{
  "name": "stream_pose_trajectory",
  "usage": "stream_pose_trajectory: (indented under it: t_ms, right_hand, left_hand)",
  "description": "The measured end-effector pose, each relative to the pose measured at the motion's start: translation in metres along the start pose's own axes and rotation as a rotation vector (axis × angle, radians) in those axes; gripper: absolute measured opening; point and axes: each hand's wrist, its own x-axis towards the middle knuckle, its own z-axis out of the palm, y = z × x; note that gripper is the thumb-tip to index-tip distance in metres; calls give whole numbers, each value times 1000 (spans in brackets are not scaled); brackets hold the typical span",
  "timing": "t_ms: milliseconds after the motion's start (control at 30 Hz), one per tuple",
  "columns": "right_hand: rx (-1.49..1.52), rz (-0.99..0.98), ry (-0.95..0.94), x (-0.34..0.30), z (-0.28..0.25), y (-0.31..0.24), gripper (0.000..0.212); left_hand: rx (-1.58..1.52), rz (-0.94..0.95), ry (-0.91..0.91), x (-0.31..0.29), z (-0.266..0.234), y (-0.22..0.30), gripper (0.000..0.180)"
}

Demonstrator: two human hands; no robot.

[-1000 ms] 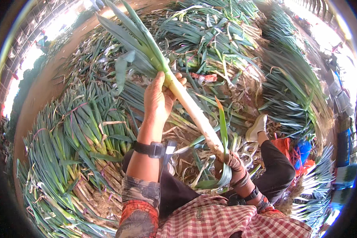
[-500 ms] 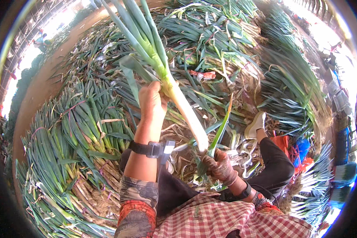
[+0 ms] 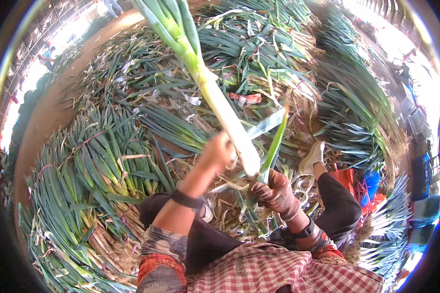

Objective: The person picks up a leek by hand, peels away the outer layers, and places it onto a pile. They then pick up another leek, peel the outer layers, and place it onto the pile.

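Observation:
A large leek stands tilted up and to the left, its white stalk towards me and its green leaves running past the top edge. Its lower end meets my right hand, which wears a dirty glove and is closed round the base and a loose green leaf beside it. My left hand is blurred by motion, its fingers curled like a fist beside the lower white stalk. What those fingers hold is hidden. A pale leaf strip shows just right of the stalk.
Bundled leeks lie piled at the left, with more heaps at the back and a long row at the right. Peeled leaf scraps lie between my legs. A red bag and a blue bag sit beside my right knee.
My left hand has come down along the stalk from the leaf junction to near its lower end. The leek has shifted slightly upward, and my right hand keeps its grip at the base.

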Motion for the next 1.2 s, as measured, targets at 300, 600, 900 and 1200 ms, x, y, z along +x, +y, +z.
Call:
stream_pose_trajectory:
  t_ms: [300, 600, 900, 1200]
  right_hand:
    - [-692, -105, 403, -5, 11, 8, 32]
    - [-708, -148, 579, 5, 3, 31, 33]
    - [105, -171, 560, 34, 2, 38, 33]
    - [-258, 31, 450, 19, -6, 11, 36]
  left_hand:
    - [8, 557, 658, 9, -63, 24, 42]
    - [487, 602, 618, 4, -57, 28, 11]
    - [-407, 363, -725, -80, 51, 57, 10]
    - [-183, -21, 117, -6, -28, 37, 36]
